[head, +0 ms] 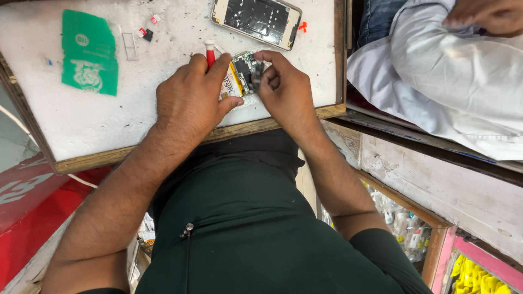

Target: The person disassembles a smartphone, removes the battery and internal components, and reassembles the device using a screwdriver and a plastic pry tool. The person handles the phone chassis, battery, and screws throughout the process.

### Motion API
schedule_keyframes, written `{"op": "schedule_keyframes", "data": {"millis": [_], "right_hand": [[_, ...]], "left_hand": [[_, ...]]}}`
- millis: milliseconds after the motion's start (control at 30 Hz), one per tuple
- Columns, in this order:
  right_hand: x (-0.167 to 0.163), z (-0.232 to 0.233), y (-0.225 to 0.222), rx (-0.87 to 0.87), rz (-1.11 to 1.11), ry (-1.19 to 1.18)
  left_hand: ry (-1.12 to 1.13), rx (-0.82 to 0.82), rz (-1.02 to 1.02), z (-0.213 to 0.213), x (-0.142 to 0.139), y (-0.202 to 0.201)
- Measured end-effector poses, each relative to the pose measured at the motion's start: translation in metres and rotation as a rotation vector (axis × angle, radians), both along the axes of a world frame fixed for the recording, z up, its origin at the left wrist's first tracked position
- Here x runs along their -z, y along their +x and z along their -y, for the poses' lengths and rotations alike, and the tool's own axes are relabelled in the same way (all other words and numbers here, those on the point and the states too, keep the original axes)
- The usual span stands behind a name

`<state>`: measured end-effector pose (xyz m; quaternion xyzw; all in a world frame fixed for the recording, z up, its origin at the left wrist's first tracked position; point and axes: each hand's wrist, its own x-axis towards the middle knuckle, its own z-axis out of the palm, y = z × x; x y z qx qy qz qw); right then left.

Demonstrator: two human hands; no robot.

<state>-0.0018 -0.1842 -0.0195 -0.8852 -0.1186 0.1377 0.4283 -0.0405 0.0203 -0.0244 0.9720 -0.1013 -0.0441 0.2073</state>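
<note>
An opened phone body (242,77) with a yellow battery and bare circuit parts lies on the white work board (81,125). My left hand (188,103) rests over its left side and holds a red-handled screwdriver (210,53) upright between the fingers. My right hand (283,90) pinches a small dark part (256,71) at the phone's upper right corner. A detached phone screen panel (256,20) lies face down at the board's top edge.
A green plastic card (89,51) lies on the board's left part. Small trays and red chips (143,32) sit near it. Another person's hand and white sleeve (457,71) are at the right. Shelves of packaged parts (406,231) sit below right.
</note>
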Motion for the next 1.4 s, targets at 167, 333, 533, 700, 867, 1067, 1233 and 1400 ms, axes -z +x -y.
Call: {"op": "schedule_keyframes", "data": {"millis": [167,333,533,700,867,1067,1233,1400], "right_hand": [[-0.003,0.006,0.019,-0.017,-0.160,0.221],[-0.007,0.001,0.045,0.006,0.120,0.145],[-0.014,0.014,0.051,0.028,0.333,0.045],[-0.019,0.045,0.011,0.006,0.189,0.039],[-0.006,0.039,-0.020,-0.086,0.469,-0.036],[-0.008,0.017,-0.033,-0.022,0.270,0.093],[-0.002,0.005,-0.026,-0.056,0.151,0.149],[0.008,0.015,-0.010,-0.084,0.210,0.100]], "left_hand": [[-0.042,-0.015,0.021,-0.002,-0.002,0.000],[-0.097,-0.031,0.083,-0.006,0.002,-0.002],[-0.310,-0.090,0.067,-0.019,0.000,-0.005],[-0.663,-0.172,0.120,-0.045,-0.001,-0.015],[-0.849,-0.097,0.238,-0.033,0.009,-0.019],[-0.993,-0.035,0.234,-0.002,0.012,-0.017],[-1.075,0.009,0.217,0.008,0.009,-0.013],[-1.047,-0.055,0.305,0.008,0.011,-0.008]]}}
